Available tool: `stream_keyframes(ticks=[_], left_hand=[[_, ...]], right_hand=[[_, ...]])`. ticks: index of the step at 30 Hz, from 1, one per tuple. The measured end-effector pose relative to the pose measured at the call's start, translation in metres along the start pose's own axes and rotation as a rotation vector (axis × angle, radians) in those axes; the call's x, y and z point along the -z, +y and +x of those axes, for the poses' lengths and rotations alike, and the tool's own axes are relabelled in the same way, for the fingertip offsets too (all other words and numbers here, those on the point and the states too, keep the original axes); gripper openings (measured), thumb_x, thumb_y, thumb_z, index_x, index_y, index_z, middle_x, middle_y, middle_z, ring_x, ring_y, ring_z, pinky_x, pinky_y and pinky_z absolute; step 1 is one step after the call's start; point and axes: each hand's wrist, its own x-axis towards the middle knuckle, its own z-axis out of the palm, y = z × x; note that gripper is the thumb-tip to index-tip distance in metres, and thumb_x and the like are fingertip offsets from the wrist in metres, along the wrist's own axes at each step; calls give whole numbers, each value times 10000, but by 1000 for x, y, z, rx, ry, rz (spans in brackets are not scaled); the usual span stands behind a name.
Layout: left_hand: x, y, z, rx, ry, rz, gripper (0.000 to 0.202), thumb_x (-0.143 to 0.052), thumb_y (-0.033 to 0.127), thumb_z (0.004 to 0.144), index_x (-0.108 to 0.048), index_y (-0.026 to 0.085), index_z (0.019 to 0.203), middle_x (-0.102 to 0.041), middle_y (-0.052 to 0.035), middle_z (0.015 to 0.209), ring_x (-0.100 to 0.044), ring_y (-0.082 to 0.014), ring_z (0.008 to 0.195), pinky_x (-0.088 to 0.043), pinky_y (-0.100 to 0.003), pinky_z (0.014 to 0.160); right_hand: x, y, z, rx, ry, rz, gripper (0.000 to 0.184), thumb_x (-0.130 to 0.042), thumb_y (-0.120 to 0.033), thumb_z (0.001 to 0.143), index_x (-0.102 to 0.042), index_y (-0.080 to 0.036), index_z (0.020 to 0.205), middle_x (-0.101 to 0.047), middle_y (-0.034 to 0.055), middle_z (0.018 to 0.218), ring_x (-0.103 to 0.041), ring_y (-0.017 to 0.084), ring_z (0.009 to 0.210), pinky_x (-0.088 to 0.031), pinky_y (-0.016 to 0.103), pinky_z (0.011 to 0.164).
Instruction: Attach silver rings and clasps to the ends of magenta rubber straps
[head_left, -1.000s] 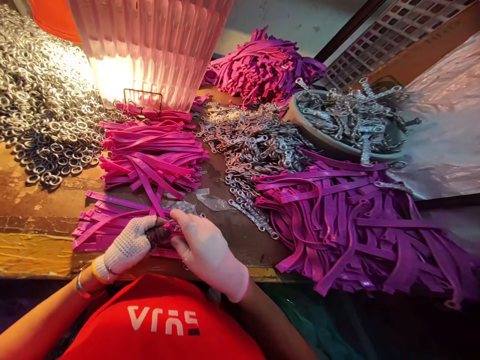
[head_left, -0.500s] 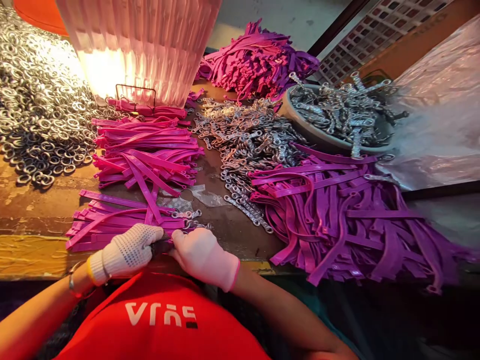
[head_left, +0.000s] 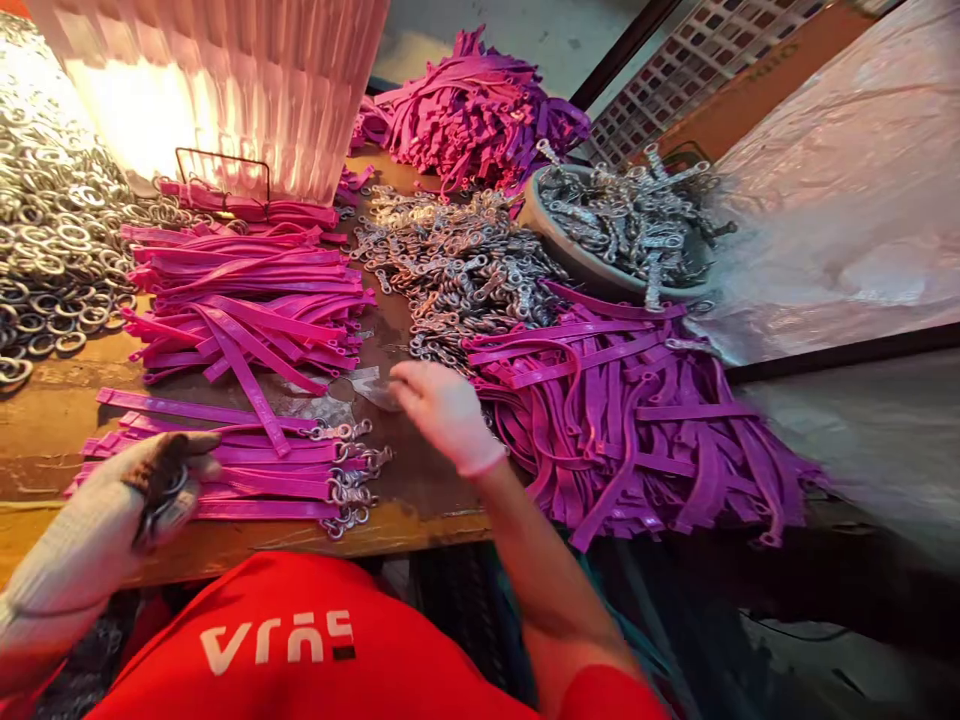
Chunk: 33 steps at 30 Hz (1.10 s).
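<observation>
Holds metal rings point(head_left: 166, 492) in the left hand point(head_left: 101, 525), white-gloved and dark at the fingertips, with fingers half curled around them, at the left part of a row of magenta straps point(head_left: 259, 485). Shows the right hand point(head_left: 442, 410), gloved too, with fingers drawn together above the bare middle of the surface point(head_left: 420, 490); cannot tell about anything between the fingertips. Has the row lying side by side along the near edge, with metal links point(head_left: 349, 485) and rings at the right ends. Behind the row, a stack of pink straps point(head_left: 247, 265). Just beyond the right hand, a heap of twisted links point(head_left: 465, 270); to its right, a pile of purple straps point(head_left: 615, 440) and a full bowl point(head_left: 570, 250). At far left, a ring heap point(head_left: 52, 240).
</observation>
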Motion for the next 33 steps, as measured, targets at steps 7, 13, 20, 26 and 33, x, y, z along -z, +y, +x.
stream_keyframes(ticks=[7,13,20,26,33], left_hand=[[-49,14,19,367,-418,-620,438,-646,453,887,-705,126,1172,-760,-172,1011,-499,-93,439,-325,-178,304],[-49,-4,17,323,-515,-562,502,-651,117,786,-649,140,1288,-738,-128,990,-458,-43,476,-252,-128,350],[-53,-2,2,207,-372,-414,542,-646,167,818,-546,202,1350,-707,-118,1161,-494,-36,494,-267,-144,369],[-61,-18,8,-29,-454,-175,440,-672,316,862,-562,169,1262,-630,8,670,-481,-85,450,-317,-179,408],[-65,-31,5,-12,-345,-307,347,-663,501,891,-595,164,935,-558,31,565,-382,-61,388,-251,-177,370]], right_hand=[[-16,76,78,208,-161,-433,350,-467,-86,930,-687,-155,1194,-628,151,1376,-422,335,1305,-325,454,927],[-32,82,89,164,-58,-271,322,-429,-188,974,-729,-89,1039,-653,211,1325,-428,363,1355,-311,536,1052],[-21,-7,35,69,235,523,317,-375,-286,1039,-634,-185,1190,-735,99,1105,-688,217,1029,-521,360,903],[-6,-113,-17,363,-133,777,265,-576,-179,950,-677,-253,1183,-749,25,1139,-688,170,1039,-521,295,944],[-17,-129,-30,170,58,893,260,-582,-192,938,-688,-245,1169,-758,29,1105,-700,168,994,-542,305,935]])
